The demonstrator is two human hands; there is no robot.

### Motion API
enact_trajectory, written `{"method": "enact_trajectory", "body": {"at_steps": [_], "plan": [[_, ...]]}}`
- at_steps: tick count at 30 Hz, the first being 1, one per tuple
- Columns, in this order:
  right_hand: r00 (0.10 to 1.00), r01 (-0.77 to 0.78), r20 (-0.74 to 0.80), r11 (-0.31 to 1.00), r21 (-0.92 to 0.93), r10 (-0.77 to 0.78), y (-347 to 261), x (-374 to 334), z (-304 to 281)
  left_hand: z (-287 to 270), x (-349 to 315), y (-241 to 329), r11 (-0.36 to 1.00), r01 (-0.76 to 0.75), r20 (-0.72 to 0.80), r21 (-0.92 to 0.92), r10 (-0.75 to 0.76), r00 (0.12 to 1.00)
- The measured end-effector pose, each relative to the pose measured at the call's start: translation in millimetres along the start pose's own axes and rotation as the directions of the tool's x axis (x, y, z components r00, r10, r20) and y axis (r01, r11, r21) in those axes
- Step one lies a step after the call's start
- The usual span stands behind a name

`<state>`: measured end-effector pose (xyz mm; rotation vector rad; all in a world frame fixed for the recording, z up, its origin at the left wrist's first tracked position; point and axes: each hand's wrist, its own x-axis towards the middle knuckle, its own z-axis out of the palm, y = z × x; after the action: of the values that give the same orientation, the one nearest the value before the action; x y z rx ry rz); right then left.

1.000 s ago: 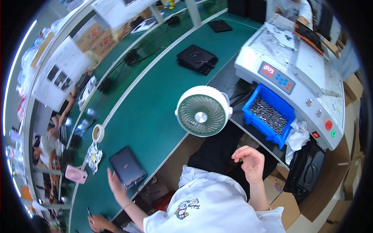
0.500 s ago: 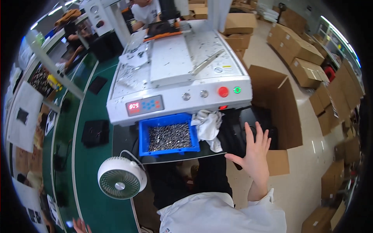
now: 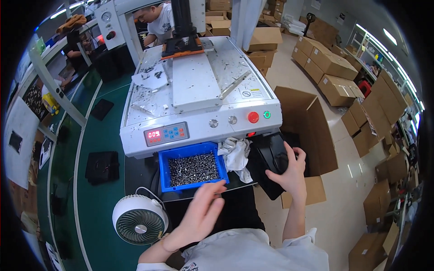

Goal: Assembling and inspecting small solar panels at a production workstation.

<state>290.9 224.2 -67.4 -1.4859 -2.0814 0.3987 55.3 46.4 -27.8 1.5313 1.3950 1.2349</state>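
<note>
My right hand (image 3: 291, 176) is at the right of the bench, its thumb and fingers spread around the near edge of some black, flat items (image 3: 269, 156). Whether it touches them is hard to tell; their exact kind does not show. My left hand (image 3: 199, 219) hovers in front of the bench with fingers stretched out and nothing in it. Just beyond it sits a blue plastic bin (image 3: 226, 178) full of small shiny metal parts (image 3: 194, 169). A crumpled white cloth (image 3: 236, 156) lies between the bin and the black items.
A white press machine (image 3: 199, 124) with a digital panel, buttons and a white slide plate stands behind the bin. A white fan (image 3: 140, 221) is at left, beside a green conveyor (image 3: 101, 203) carrying black pieces. An open carton (image 3: 323, 140) stands right; a co-worker (image 3: 158, 22) is behind.
My left hand has come from the lower left corner to the front of the bin. My right hand stays spread near the black items, which now stick out further over the bench edge.
</note>
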Motion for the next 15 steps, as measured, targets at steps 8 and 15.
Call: {"method": "enact_trajectory", "body": {"at_steps": [8, 15], "plan": [[0.869, 0.309, 0.207, 0.819, 0.483, -0.450, -106.0, -45.4, -29.0, 53.8, 10.0, -11.7, 0.749, -0.078, -0.185, -0.658, -0.061, 0.981], [0.727, 0.158, 0.401, 0.704, 0.693, -0.558, -122.1, 32.8, 11.8, -45.5, -8.6, 25.3, 0.646, -0.101, -0.480, -0.756, -0.444, 0.757]]}}
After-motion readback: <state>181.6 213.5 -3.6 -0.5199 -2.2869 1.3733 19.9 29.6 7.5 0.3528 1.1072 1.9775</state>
